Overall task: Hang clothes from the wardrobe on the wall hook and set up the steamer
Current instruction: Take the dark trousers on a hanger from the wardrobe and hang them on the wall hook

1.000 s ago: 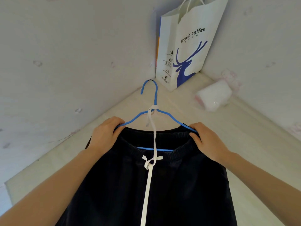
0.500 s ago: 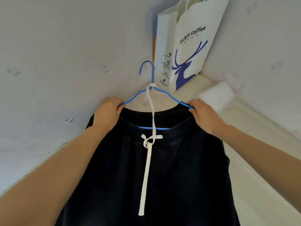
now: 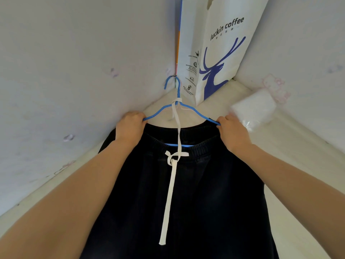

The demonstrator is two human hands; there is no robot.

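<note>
Hanger with the dark pants is up by the wall corner, left hand and right hand each gripping a shoulder; wall hook not visible, so keep it level, lead with the hanger's hook, release only once seated.

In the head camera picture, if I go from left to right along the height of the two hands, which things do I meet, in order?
Left hand → white drawstring → right hand → white plastic-wrapped roll.
</note>
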